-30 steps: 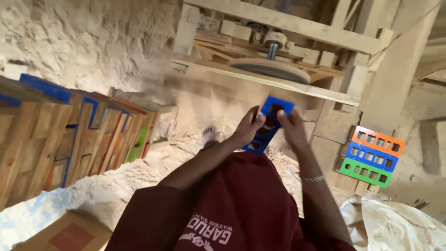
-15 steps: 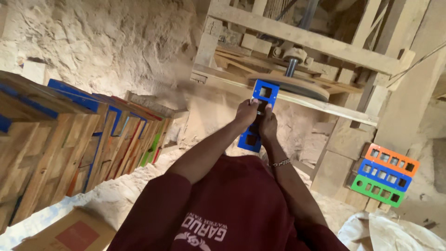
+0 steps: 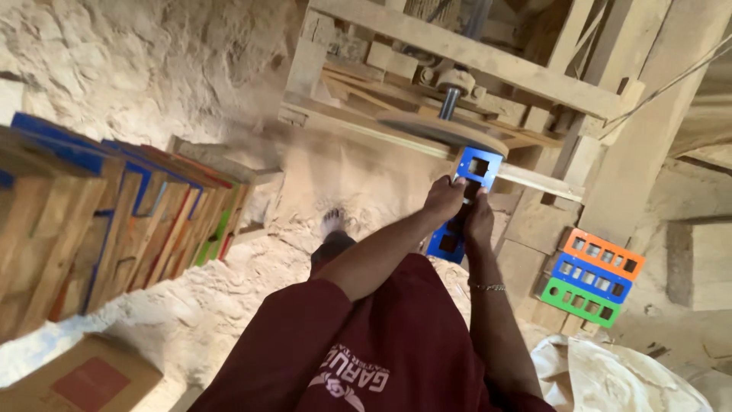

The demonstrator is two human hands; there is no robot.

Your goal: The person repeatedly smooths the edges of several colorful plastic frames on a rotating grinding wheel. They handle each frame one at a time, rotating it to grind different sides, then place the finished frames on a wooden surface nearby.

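Both arms outstretched — left hand [image 3: 444,200] and right hand [image 3: 479,220] side by side, fingers curled.

Head view, as I read it: both hands meet on a blue slotted board [image 3: 467,200], held upright. My left hand [image 3: 444,200] has its grip on the board's left edge, my right hand [image 3: 479,220] on its middle. The board's top corner sits right at the rim of a flat round wooden disc [image 3: 446,131] in a timber frame [image 3: 473,53]. An orange, blue and green stack of slotted boards [image 3: 595,276] leans by the frame's right post. Painted wooden boards [image 3: 114,221] stand in a row at left on the sawdust floor [image 3: 229,297].
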